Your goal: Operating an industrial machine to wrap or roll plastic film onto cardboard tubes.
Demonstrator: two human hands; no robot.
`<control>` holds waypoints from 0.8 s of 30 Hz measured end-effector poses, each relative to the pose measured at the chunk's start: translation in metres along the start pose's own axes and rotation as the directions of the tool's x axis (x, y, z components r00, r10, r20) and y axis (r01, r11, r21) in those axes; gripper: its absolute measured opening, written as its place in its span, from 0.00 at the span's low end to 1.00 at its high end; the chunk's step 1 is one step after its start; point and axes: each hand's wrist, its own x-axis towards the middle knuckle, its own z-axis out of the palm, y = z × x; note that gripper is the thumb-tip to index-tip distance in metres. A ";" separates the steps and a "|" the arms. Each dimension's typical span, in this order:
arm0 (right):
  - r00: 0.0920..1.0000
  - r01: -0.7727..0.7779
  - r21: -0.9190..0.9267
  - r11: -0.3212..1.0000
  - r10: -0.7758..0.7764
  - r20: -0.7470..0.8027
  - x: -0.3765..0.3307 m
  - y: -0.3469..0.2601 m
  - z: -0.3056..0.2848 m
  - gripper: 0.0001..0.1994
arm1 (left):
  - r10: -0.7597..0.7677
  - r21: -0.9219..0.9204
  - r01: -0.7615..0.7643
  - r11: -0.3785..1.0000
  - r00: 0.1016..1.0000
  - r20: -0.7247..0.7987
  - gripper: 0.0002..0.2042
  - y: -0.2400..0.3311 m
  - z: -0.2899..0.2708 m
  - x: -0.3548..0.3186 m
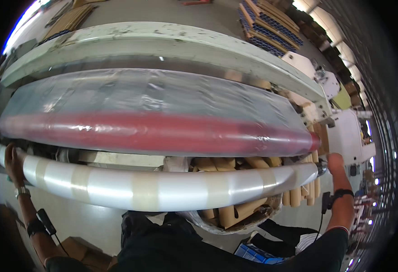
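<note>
The left hand (13, 165) is curled around the long, glossy white, tan-banded cylindrical roll (185, 188) near its left end; the right hand (335, 161) is at the opposite end, its closure unclear. The roll spans between them, nearer the body than the red cylinder under translucent film (162, 131).

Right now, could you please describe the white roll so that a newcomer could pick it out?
Find the long pale beam, then come toward the person, past the red roller under clear film. The white roll comes next, across the person's front, with the left hand at one end. Unlike the red roller, it has beige crosswise bands.
</note>
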 end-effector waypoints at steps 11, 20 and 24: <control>0.850 0.517 0.774 -0.366 0.108 -0.516 -0.008 -0.297 -0.481 0.13 | -0.192 -0.459 0.070 0.886 0.956 -0.223 0.18 0.102 -0.009 -0.020; 0.863 0.274 0.580 -0.767 -0.071 -0.501 0.002 -0.541 -0.755 0.15 | -0.649 -0.691 0.309 0.654 0.699 -0.302 0.21 -0.121 -0.043 0.044; 0.806 0.480 0.746 -0.463 -0.103 -0.582 -0.084 -0.497 -0.682 0.21 | -0.812 -0.914 0.276 0.298 0.576 -0.091 0.15 -0.217 -0.063 0.066</control>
